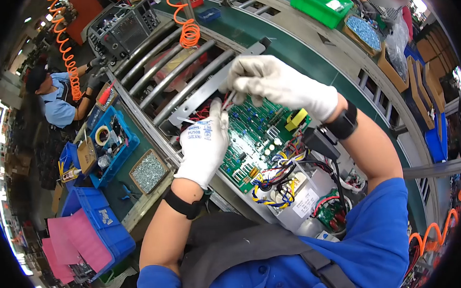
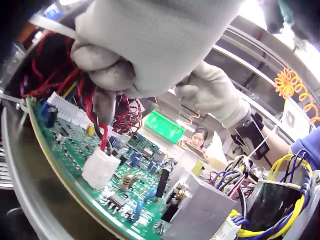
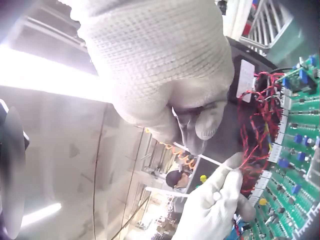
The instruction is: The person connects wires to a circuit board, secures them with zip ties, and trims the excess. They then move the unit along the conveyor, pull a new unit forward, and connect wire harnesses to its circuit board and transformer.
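Both hands wear white gloves. My left hand point(image 1: 205, 142) grips a bundle of red wires point(image 3: 257, 150) at the far left edge of a green circuit board point(image 1: 255, 127). A white strip like a cable tie point(image 2: 52, 26) sticks out from this hand. Red and black wires run down below its fingers to a white connector point(image 2: 101, 169) on the board. My right hand point(image 1: 277, 84) is raised just beyond the left, fingers curled and thumb against them. A thin strand point(image 1: 230, 98) reaches its fingertips; I cannot tell whether it is wire or tie.
Metal rollers point(image 1: 177, 79) lie beyond the board. Blue-yellow wiring point(image 1: 274, 191) and a heat sink point(image 2: 200, 207) stand nearer me. To the left are a screw tray point(image 1: 149, 171) and a blue bin point(image 1: 102, 224). Another person point(image 1: 56, 96) works at far left; a green bin point(image 1: 321, 4) stands beyond.
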The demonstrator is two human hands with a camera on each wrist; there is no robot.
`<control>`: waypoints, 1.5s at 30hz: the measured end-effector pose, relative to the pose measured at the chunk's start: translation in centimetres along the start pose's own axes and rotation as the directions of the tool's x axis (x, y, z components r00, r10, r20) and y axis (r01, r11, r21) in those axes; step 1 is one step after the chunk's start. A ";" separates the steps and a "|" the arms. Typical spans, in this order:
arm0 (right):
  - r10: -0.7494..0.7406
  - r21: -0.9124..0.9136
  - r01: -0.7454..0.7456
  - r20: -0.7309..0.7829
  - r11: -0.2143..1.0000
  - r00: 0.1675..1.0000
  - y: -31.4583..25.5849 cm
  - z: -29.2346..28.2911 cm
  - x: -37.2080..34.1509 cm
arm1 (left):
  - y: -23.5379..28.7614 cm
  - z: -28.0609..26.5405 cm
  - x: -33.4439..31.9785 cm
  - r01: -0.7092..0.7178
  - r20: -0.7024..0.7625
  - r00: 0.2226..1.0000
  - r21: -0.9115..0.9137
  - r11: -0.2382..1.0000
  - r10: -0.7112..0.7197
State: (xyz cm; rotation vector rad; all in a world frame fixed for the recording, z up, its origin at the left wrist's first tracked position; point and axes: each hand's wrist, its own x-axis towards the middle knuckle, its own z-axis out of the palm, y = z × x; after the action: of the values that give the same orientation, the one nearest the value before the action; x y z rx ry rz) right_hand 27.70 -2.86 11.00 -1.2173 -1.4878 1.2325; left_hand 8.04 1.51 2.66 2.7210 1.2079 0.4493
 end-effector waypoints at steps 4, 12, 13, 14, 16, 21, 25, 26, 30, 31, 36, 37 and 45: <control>-0.013 -0.112 0.019 0.051 0.993 0.999 0.1 1.8 -0.6 | -0.2 0.1 0.7 -0.028 0.103 0.994 0.068 0.997 0.021; -0.110 -0.802 0.272 0.254 0.531 0.961 -3.7 2.6 -6.3 | 3.7 -4.7 -3.6 0.090 0.281 0.958 -0.469 0.879 0.051; 0.353 -0.910 0.025 0.186 0.414 0.917 -7.6 5.1 -5.4 | 4.0 -4.5 -4.4 0.068 0.302 0.947 -0.530 0.845 0.113; 0.355 -0.908 0.020 0.183 0.418 0.917 -7.1 5.2 -5.8 | 3.9 -3.9 -4.7 -0.048 0.308 0.927 -0.466 0.883 0.213; 0.203 -0.912 0.220 0.302 0.345 0.931 -5.4 5.2 -6.6 | 4.4 -4.3 -4.7 -0.121 0.259 0.921 -0.520 0.846 0.290; -0.223 -0.819 0.512 0.465 0.259 0.857 0.3 3.4 -8.4 | 3.9 -3.4 -4.7 0.077 0.471 0.849 -0.559 0.825 0.240; -0.107 -0.680 0.197 0.172 0.706 0.979 -2.0 0.6 -7.1 | 3.2 -4.9 -3.7 0.218 0.517 0.852 -0.501 0.838 0.088; -0.136 -0.649 0.199 0.146 0.734 0.980 -1.6 -0.6 -6.9 | 2.4 -5.4 -3.6 0.283 0.471 0.882 -0.508 0.814 -0.013; -0.044 -0.496 0.090 0.102 0.863 0.994 -0.7 -3.4 -6.6 | 2.4 -7.3 -3.5 0.182 0.081 0.978 -0.785 0.592 -0.193; -0.016 -0.508 0.064 0.098 0.859 0.995 -0.7 -2.9 -6.6 | 2.3 -6.6 -3.4 -0.021 -0.021 1.000 -0.647 0.762 0.009; 0.038 -0.524 0.066 0.186 0.849 0.982 -0.9 -0.9 -4.4 | 2.7 -5.0 -2.4 0.230 0.390 0.911 -0.752 0.617 0.136; 0.042 -0.532 0.067 0.190 0.844 0.981 -0.2 -0.9 -3.9 | 2.2 -4.7 -2.4 0.349 0.488 0.864 -0.762 0.546 0.128; 0.332 -0.649 -0.287 -0.055 0.705 0.942 3.7 -0.4 1.0 | -0.3 -2.8 -3.3 0.228 0.376 0.921 -0.732 0.642 0.102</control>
State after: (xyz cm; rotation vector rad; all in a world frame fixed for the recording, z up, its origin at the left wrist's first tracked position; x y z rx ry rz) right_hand 28.50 -1.58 7.44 -1.9761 -1.9015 0.9786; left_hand 4.81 -0.78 4.55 1.8814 0.7440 0.2918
